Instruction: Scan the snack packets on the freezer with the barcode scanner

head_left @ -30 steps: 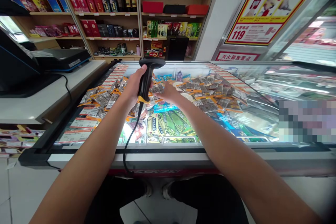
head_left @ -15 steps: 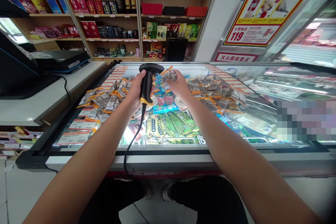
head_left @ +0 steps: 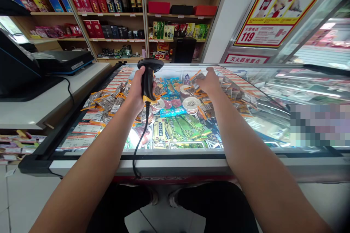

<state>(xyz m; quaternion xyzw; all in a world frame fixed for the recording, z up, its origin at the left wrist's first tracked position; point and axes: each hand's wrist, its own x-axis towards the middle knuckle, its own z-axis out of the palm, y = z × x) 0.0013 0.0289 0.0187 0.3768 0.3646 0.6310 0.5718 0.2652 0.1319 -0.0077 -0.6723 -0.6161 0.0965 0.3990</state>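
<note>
My left hand [head_left: 138, 85] is wrapped round the black and yellow handle of a barcode scanner [head_left: 148, 84], which stands upright with its head at the top. Its black cord [head_left: 142, 138] hangs down toward the freezer's front edge. My right hand [head_left: 210, 83] is over the right-hand pile of packets, its thumb against a small clear snack packet [head_left: 197, 79] with orange edges. The fingers behind that packet are partly hidden. On the glass left of the scanner lies a heap of similar snack packets [head_left: 109, 102]. More such packets [head_left: 237, 96] lie to the right, partly behind my right forearm.
Under the freezer's glass top [head_left: 188, 154] show green ice-pop packs [head_left: 186, 125], blue packs and round tubs [head_left: 191, 105]. Price labels [head_left: 82, 141] line the left side. A counter [head_left: 51, 105] with a black scale [head_left: 64, 62] stands left; shelves [head_left: 109, 15] are behind.
My right hand has moved right with the packet, from near the scanner to the right-hand pile. The scanner in my left hand has shifted slightly left and up.
</note>
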